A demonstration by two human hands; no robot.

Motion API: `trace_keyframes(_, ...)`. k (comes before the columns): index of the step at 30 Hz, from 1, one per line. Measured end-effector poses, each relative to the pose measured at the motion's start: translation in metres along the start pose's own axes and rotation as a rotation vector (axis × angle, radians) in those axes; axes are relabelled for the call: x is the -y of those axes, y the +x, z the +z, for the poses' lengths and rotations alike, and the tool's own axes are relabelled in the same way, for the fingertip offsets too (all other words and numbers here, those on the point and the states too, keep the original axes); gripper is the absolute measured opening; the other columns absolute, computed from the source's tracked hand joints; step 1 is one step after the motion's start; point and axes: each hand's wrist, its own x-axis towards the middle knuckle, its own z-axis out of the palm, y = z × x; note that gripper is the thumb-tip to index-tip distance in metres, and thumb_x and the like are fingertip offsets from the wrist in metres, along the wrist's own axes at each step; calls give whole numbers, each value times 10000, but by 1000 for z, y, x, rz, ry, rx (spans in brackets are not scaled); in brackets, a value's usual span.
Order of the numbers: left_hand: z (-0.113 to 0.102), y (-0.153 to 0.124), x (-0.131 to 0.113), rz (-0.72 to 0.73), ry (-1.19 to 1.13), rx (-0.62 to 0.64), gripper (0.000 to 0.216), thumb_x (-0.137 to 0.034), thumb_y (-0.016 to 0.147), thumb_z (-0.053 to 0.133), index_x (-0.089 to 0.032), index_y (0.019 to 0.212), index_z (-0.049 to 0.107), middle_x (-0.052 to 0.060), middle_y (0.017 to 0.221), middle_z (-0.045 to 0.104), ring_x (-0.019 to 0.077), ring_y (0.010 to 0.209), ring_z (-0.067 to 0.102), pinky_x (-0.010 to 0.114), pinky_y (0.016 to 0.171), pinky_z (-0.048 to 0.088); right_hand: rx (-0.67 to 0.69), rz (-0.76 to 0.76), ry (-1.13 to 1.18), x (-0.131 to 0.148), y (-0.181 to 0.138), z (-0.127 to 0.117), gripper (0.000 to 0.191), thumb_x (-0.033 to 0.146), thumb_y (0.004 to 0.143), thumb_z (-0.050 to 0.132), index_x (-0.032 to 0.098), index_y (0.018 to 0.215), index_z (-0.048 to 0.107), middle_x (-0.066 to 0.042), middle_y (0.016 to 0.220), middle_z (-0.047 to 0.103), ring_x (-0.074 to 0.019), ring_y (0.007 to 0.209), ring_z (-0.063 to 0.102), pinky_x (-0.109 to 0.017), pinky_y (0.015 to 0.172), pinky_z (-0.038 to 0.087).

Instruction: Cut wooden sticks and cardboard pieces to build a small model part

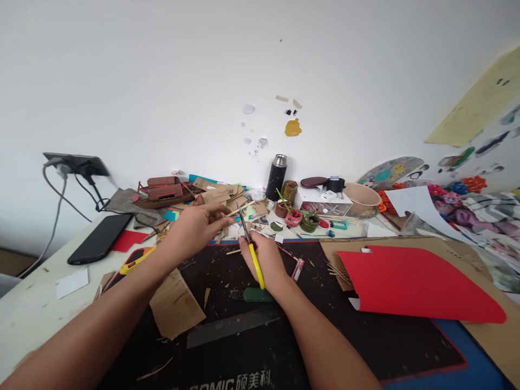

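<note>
My left hand [205, 219] pinches a thin wooden stick [247, 206] over the far part of the dark mat. Yellow-handled scissors [257, 265] are in my right hand [266, 257], their blades pointing up and away from me. The blades reach the stick beside my left fingertips; whether they touch it I cannot tell. Below my right hand a green utility knife [257, 294] lies on the mat, with a clear ruler [233, 327] nearer to me. A piece of brown cardboard [177, 304] rests under my left forearm.
Paint jars [293, 218], a black thermos [277, 177] and a white box [323, 201] line the back. Cardboard scraps [217, 194] pile at back left. A phone [99, 239] lies on the left, red paper [418, 284] on the right.
</note>
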Motion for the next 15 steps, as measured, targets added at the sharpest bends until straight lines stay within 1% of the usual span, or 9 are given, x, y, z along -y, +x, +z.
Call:
trace_keyframes(4, 3, -3, -1, 43, 156, -53, 306, -455, 928, 626, -218, 1051, 773, 66, 850, 800, 252, 797, 704, 337, 747, 501, 11, 4, 0, 0, 0, 0, 248, 324, 995, 573, 216, 772, 577, -1, 645, 601, -151, 578, 526, -248, 597, 348)
trace_keyframes(8, 7, -2, 2, 110, 240, -83, 251, -366, 976, 567, -235, 1015, 777, 84, 971, 818, 267, 894, 731, 348, 831, 530, 22, -18, -60, 2, -1, 3, 255, 305, 989, 593, 220, 749, 573, -5, 655, 611, -156, 593, 518, -258, 607, 338)
trace_keyframes(11, 6, -2, 5, 134, 302, -79, 269, -334, 984, 538, -233, 996, 787, 95, 1003, 819, 289, 929, 733, 361, 847, 534, 42, -26, -90, 3, -2, 3, 258, 302, 985, 605, 223, 742, 569, -3, 640, 607, -155, 579, 507, -258, 592, 327)
trace_keyframes(15, 5, -1, 10, 137, 306, -47, 318, -354, 993, 507, -230, 986, 800, 95, 978, 819, 291, 902, 730, 356, 819, 521, 72, -22, -86, 5, -4, 3, 239, 302, 991, 594, 219, 767, 595, -7, 646, 617, -154, 567, 519, -250, 584, 336)
